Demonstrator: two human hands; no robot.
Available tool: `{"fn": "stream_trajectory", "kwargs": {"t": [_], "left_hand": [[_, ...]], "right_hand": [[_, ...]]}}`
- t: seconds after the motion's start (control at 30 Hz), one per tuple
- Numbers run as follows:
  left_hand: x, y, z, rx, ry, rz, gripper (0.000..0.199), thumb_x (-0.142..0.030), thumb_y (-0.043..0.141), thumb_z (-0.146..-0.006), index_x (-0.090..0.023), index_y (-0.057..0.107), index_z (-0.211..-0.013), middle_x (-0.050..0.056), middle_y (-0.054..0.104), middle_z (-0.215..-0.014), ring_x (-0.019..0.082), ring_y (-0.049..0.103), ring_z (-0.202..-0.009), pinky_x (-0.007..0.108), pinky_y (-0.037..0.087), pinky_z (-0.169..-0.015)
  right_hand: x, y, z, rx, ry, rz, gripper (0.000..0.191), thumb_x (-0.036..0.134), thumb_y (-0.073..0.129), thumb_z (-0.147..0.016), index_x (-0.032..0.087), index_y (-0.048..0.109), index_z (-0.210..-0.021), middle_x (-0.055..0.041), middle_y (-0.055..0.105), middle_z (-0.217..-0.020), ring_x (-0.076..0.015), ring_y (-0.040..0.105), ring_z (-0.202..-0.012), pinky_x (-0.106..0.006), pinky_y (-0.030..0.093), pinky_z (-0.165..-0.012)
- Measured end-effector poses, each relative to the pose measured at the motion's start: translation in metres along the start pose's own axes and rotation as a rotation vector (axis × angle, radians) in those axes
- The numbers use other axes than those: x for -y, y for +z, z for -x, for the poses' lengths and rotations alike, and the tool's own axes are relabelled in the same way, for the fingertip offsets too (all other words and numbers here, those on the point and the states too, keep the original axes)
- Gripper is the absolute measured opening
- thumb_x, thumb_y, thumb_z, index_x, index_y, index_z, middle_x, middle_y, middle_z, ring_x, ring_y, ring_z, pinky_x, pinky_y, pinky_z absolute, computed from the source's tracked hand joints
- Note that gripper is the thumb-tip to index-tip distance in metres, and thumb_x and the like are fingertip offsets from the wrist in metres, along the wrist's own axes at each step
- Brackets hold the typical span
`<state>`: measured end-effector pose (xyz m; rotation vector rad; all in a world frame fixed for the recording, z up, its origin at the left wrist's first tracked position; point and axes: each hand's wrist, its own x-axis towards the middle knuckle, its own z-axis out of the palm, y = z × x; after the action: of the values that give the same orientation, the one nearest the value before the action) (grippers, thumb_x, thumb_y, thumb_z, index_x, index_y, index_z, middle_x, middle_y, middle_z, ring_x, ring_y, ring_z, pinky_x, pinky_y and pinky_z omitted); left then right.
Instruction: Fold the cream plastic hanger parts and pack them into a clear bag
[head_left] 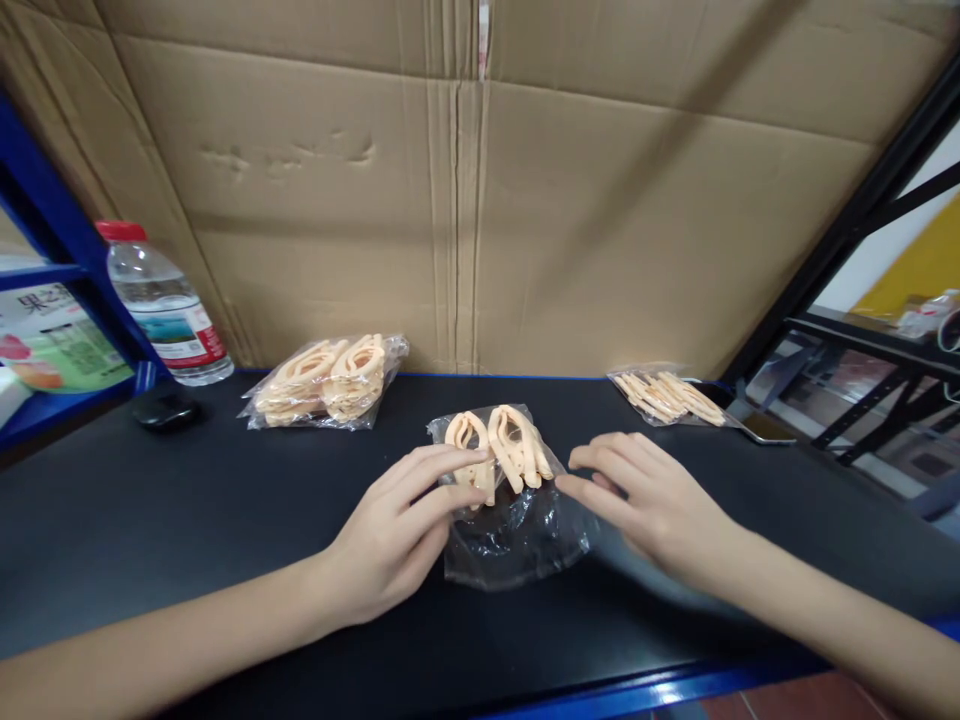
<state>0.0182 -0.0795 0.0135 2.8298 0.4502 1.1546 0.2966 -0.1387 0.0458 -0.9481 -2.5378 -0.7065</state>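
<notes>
A clear plastic bag (517, 545) lies on the black table in front of me, its loose end spread toward me. Inside its far part are two beige folded strips (517, 440), bent into loops side by side. My left hand (409, 525) is open, its fingertips resting over the left loop and the bag. The thumb is partly hidden beneath the fingers. To the right of the bag, my right hand (637, 495) is open too, with fingers apart and curved toward the bag's right edge. It holds nothing.
Behind to the left sits a fuller bag of beige loops (330, 385); another flat bag of beige strips (667, 397) lies back right, beside a phone-like dark slab (765, 428). A water bottle (169, 310) and black mouse (166, 408) stand left. Cardboard (637, 200) walls the back.
</notes>
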Motion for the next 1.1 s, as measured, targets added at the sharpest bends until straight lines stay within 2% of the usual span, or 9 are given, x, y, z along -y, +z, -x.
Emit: {"fn": "stream_trajectory", "kwargs": {"t": [0.13,0.27,0.3,0.43,0.63,0.73,0.87,0.97,1.1], "left_hand": [[-0.003,-0.010,0.004,0.056,-0.007,0.024,0.040,0.002,0.039,-0.077,-0.021,0.062,-0.102,0.011,0.054,-0.125,0.026,0.051,-0.114,0.043,0.050,-0.091],[-0.006,-0.007,0.011,0.195,-0.080,0.040,0.023,-0.006,0.052,-0.081,-0.020,0.060,-0.097,0.012,0.052,-0.124,0.025,0.054,-0.111,0.037,0.051,-0.089],[-0.005,-0.005,0.011,0.205,-0.078,0.061,0.018,-0.007,0.053,-0.082,-0.020,0.060,-0.092,0.011,0.054,-0.121,0.023,0.055,-0.109,0.035,0.052,-0.087],[-0.003,-0.002,0.012,0.122,-0.117,0.235,0.016,-0.004,0.048,-0.087,-0.019,0.054,-0.087,0.006,0.064,-0.099,0.016,0.063,-0.090,0.026,0.052,-0.078],[-0.007,-0.002,0.014,0.037,-0.542,0.447,0.007,-0.020,0.049,-0.093,-0.021,0.050,-0.087,-0.001,0.068,-0.077,0.013,0.067,-0.072,0.022,0.052,-0.066],[-0.006,0.004,0.016,-0.001,-0.675,0.592,0.004,-0.024,0.045,-0.095,-0.023,0.042,-0.097,-0.003,0.067,-0.069,0.013,0.066,-0.064,0.022,0.054,-0.060],[-0.004,0.011,0.017,-0.057,-0.679,0.529,0.005,-0.020,0.046,-0.093,-0.023,0.046,-0.097,0.000,0.062,-0.089,0.009,0.061,-0.056,0.019,0.052,-0.052],[-0.005,0.011,0.018,0.005,-0.578,0.324,0.019,-0.012,0.041,-0.091,-0.020,0.056,-0.082,0.004,0.053,-0.110,0.007,0.061,-0.063,0.019,0.052,-0.058],[-0.008,0.006,0.021,0.072,-0.495,0.158,0.027,-0.008,0.038,-0.091,-0.022,0.061,-0.092,0.005,0.047,-0.121,0.007,0.061,-0.067,0.021,0.052,-0.063]], "right_hand": [[-0.029,0.002,0.007,0.191,0.015,-0.297,0.045,-0.002,0.046,-0.081,0.025,0.061,-0.114,-0.0110,0.047,-0.129,-0.0236,0.040,-0.125,-0.044,0.043,-0.096],[-0.038,0.027,0.010,0.181,0.075,-0.568,0.012,0.014,0.063,-0.083,0.021,0.066,-0.092,-0.0097,0.040,-0.137,-0.0251,0.034,-0.130,-0.045,0.037,-0.103],[-0.038,0.033,0.012,0.127,0.106,-0.639,0.004,0.017,0.063,-0.084,0.020,0.066,-0.085,-0.0101,0.043,-0.134,-0.0248,0.038,-0.127,-0.044,0.038,-0.102],[-0.036,0.050,0.020,-0.057,0.257,-0.909,0.015,0.022,0.059,-0.089,0.017,0.061,-0.075,-0.0100,0.059,-0.107,-0.0198,0.055,-0.099,-0.039,0.045,-0.088],[-0.022,0.057,0.022,-0.038,0.618,-1.296,0.024,0.034,0.057,-0.090,0.016,0.055,-0.075,-0.0033,0.061,-0.073,-0.0147,0.057,-0.069,-0.029,0.047,-0.066],[-0.014,0.063,0.019,-0.036,0.804,-1.406,0.023,0.036,0.063,-0.086,0.019,0.048,-0.090,0.0017,0.060,-0.063,-0.0125,0.054,-0.058,-0.025,0.043,-0.057],[-0.008,0.068,0.018,-0.122,0.839,-1.434,0.030,0.036,0.060,-0.088,0.024,0.037,-0.102,0.0058,0.058,-0.062,-0.0114,0.052,-0.058,-0.023,0.041,-0.057],[-0.007,0.068,0.020,-0.064,0.812,-1.355,0.018,0.037,0.058,-0.089,0.022,0.048,-0.092,0.0034,0.058,-0.066,-0.0113,0.051,-0.059,-0.022,0.040,-0.055],[-0.010,0.066,0.021,0.056,0.798,-1.241,0.020,0.037,0.059,-0.087,0.019,0.068,-0.086,-0.0023,0.062,-0.074,-0.0135,0.053,-0.063,-0.025,0.044,-0.059]]}}
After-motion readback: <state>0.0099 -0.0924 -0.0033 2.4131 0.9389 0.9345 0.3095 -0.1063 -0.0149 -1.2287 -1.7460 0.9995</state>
